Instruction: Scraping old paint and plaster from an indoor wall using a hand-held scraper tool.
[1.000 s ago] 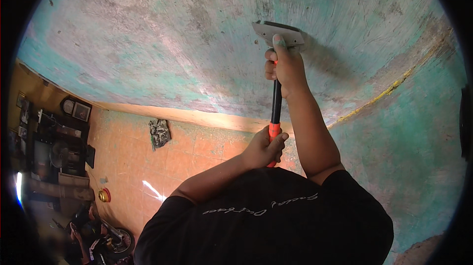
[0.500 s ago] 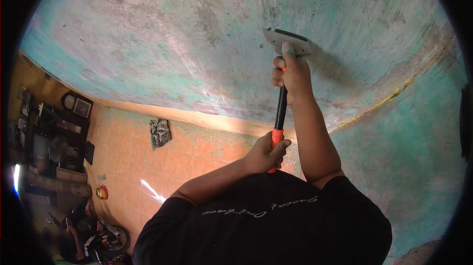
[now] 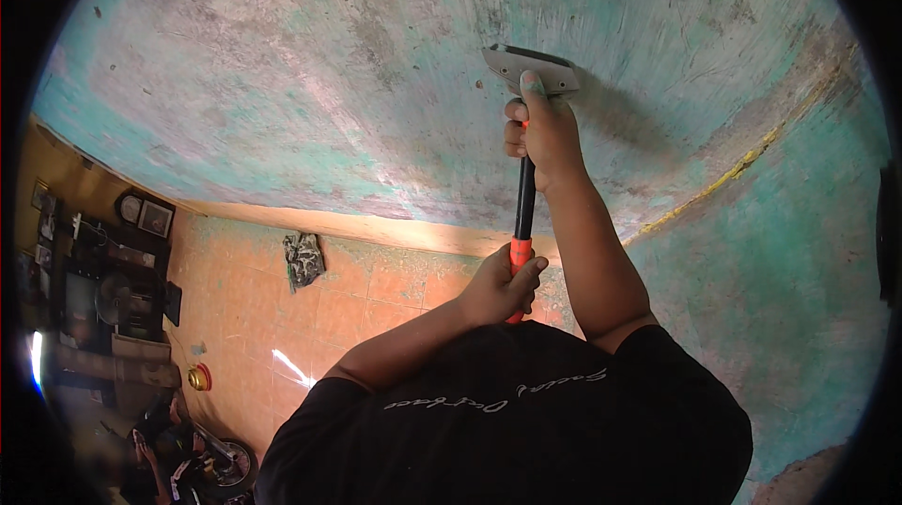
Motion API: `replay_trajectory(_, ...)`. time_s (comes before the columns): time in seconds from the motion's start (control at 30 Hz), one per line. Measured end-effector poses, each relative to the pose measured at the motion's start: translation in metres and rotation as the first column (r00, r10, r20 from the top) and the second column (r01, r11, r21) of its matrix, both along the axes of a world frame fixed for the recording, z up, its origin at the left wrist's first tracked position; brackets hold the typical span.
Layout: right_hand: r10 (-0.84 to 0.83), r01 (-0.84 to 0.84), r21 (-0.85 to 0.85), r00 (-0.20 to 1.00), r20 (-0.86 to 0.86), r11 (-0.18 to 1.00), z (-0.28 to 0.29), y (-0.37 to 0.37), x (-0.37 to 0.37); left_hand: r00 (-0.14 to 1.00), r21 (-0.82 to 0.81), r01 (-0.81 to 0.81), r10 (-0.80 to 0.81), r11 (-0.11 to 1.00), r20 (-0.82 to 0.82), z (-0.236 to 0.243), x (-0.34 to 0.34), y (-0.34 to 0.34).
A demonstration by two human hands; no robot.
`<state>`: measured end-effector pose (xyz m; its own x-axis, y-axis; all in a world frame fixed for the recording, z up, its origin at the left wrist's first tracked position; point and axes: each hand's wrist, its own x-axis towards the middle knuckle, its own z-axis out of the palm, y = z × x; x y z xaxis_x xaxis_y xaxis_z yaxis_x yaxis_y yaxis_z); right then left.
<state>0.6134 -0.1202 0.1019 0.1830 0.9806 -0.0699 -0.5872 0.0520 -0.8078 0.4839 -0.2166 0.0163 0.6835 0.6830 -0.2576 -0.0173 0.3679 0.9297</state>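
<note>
Grey scraper [image 3: 537, 62] is shifting slightly up-left in view; I'm keeping right hand [image 3: 552, 137] and left hand [image 3: 501, 285] fingers gripping its handle [image 3: 524, 206], seemingly steadily.

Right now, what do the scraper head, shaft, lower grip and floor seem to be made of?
Scraper head: probably metal; dull grey plate with round fasteners.
Shaft: smooth, black; coated metal or plastic, I can't tell.
Lower grip: likely rubber or plastic, from its even orange-red colour.
Floor: apparently ceramic, orange, given its grid of joints.
</note>
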Motion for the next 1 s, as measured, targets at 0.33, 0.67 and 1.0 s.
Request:
replay_trajectory(0.33,0.026,-0.024,0.025,0.997,-0.070,0.999,-0.009,0.000,0.013,0.994,0.068,0.016,-0.009,0.998,-0.112,0.000,0.005,-0.001)
replay_trajectory(0.67,0.005,-0.004,0.026,0.999,-0.053,1.000,-0.006,-0.007,0.022,0.995,0.010,-0.014,0.015,1.000,-0.098,0.003,0.019,-0.011)
replay_trajectory(1.0,0.018,-0.018,-0.003,1.000,-0.022,1.000,-0.009,-0.009,0.024,0.995,-0.005,-0.063,0.062,0.998,-0.072,-0.001,0.027,-0.016)
